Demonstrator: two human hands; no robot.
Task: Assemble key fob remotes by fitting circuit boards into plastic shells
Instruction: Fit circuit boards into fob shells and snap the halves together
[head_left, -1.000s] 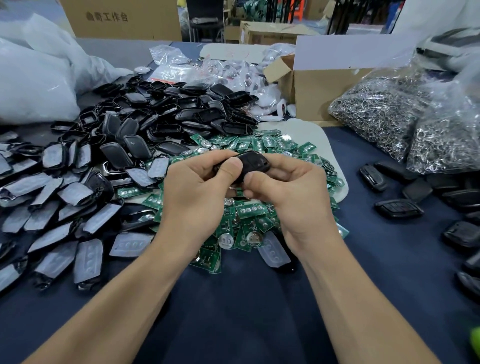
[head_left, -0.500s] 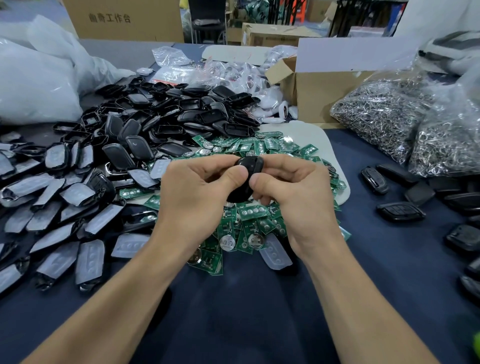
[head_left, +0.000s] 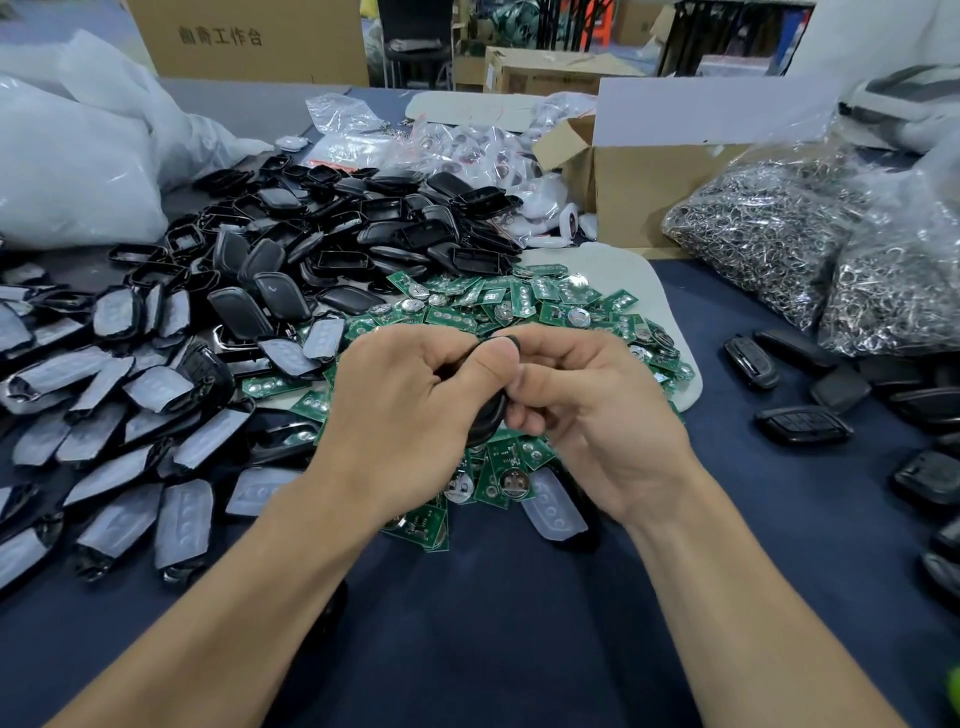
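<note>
You are working in a tight pocket: the heap of green circuit boards (head_left: 493, 306) is lying just beyond your knuckles and spilling under them, resting partly on a pale board (head_left: 623, 265) whose rounded right edge is running down beside your right wrist. To your left, film-covered shell halves (head_left: 130, 405) are crowding right up to your forearm, and behind them a mound of bare black shells (head_left: 363, 228) is piling toward the white plastic bags (head_left: 67, 171). To your right, a few closed fobs (head_left: 802, 423) are lying well apart from your hand, with bags of metal rings (head_left: 769, 234) and a cardboard box (head_left: 660, 192) standing farther back. The dark blue table cover (head_left: 493, 623) is showing as a broad stretch between and under your forearms, widening toward you and along the right side. Your left hand (head_left: 410, 415) and right hand (head_left: 587, 415) are meeting above the near edge of the boards, both curling round one black key fob shell (head_left: 488, 418), which is standing roughly upright between them, off the table. Your left thumb is pressing across its upper end; your right thumb and forefinger are pinching it from the other side, with the remaining fingers folding in beneath. Only its top tip and rounded lower edge are showing, so you cannot tell whether a board is sitting inside it.
</note>
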